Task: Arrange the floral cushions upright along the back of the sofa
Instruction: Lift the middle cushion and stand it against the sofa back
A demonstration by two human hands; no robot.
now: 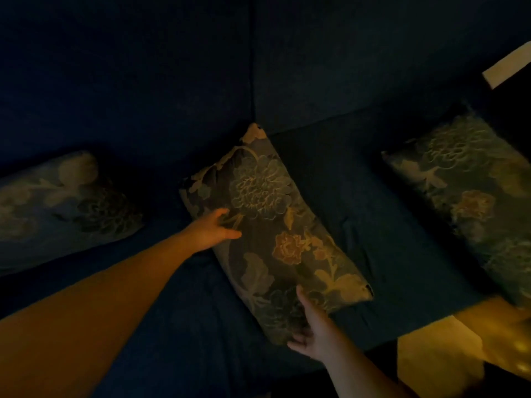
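Three floral cushions lie flat on the dark blue sofa seat (359, 202). The middle cushion (270, 225) lies at a slant, one corner pointing at the sofa back (172, 67). My left hand (211, 229) rests on its left edge, fingers curled onto the fabric. My right hand (311, 326) grips its near corner, thumb on top and fingers under the edge. The left cushion (66, 202) lies near the backrest. At the right end of the seat lies the right cushion (471, 191). The light is very dim.
A pale floor or low surface (436, 354) shows at the lower right beyond the sofa's front edge, with a blurred yellowish shape (505, 334) over it. A light strip (508, 67) shows at the upper right. A seam (253, 58) splits the backrest.
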